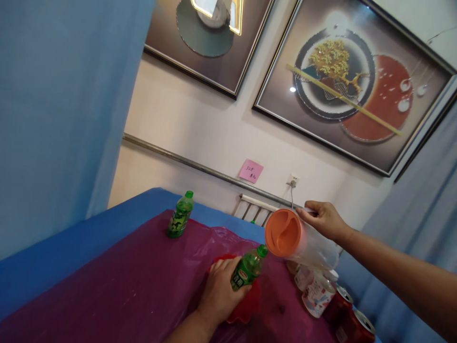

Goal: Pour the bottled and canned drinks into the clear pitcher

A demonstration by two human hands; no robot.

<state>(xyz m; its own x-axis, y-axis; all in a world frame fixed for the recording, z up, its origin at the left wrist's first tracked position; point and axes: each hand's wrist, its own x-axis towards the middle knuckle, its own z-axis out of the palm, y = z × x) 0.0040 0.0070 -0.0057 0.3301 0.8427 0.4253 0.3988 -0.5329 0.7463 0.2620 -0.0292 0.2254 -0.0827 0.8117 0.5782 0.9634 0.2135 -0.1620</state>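
1. Our left hand [220, 290] clamps its fingers around a green bottle [247, 269], tilted above a red dish [249, 305] on the purple sheet [135, 286].
2. Our right hand [327, 220] has its fingers closed on the handle of a clear pitcher [319, 250], tipped sideways, orange lid [283, 233] near that bottle's top.
3. Farther back, another green bottle [180, 216] stands.

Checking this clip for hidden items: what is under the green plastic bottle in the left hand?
Under the green plastic bottle and left hand, parts of a red, wavy-edged dish show. The hand covers the bottle's base and much of the dish, so contact cannot be confirmed.
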